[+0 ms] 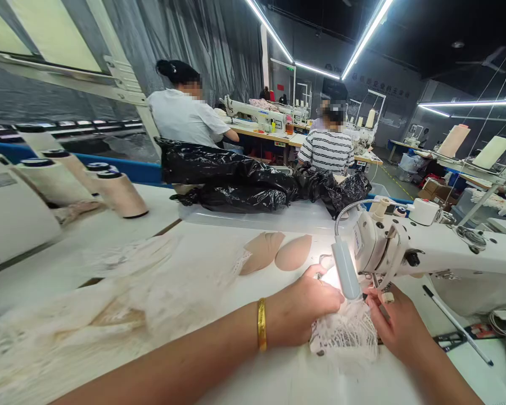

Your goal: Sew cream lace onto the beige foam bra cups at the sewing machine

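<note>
Under the sewing machine's head lies a piece of white lace fabric with a fringed edge, brightly lit by a grey lamp on a bent metal neck. My left hand, with a gold bracelet at the wrist, grips the lace just left of the needle area, thumb on top. My right hand is closed at the lace's right side, close beside the needle. Its fingertips are partly hidden, and a small dark spot there is unclear. Behind my left hand lie beige teardrop-shaped fabric pieces.
More pale lace spreads over the table's left side. Thread cones stand at the left. Black plastic bags fill a clear bin behind the table. A pen lies at right. Two people sit beyond.
</note>
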`<state>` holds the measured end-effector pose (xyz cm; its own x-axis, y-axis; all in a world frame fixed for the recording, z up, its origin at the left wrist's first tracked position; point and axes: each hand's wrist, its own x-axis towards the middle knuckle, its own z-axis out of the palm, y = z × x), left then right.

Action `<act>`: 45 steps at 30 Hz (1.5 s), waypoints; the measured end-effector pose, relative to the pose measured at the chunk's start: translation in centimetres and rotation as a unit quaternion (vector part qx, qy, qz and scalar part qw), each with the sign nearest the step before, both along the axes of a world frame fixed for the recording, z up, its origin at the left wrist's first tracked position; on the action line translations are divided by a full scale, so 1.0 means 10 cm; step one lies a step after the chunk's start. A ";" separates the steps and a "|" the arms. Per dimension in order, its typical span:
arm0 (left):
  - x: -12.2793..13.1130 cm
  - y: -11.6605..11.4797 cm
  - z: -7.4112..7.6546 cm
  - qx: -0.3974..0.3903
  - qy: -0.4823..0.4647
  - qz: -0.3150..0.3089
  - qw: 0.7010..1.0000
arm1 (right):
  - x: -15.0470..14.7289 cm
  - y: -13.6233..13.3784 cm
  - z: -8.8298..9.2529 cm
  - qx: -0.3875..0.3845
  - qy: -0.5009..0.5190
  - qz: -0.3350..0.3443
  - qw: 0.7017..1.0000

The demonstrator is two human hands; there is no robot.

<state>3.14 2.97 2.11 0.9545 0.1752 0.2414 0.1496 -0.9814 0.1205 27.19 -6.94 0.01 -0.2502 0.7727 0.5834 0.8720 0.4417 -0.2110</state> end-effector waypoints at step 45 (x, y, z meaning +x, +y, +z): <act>-0.78 -0.72 0.05 -0.184 -0.028 -0.054 0.981 | -0.55 -0.14 -0.13 -0.001 0.021 -0.088 0.996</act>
<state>-4.71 -4.25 2.63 0.9594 0.1581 0.2336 0.0296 -0.8801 0.4739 21.65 -8.33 -1.27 -0.0850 0.8034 0.5893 0.9263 0.2817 -0.2504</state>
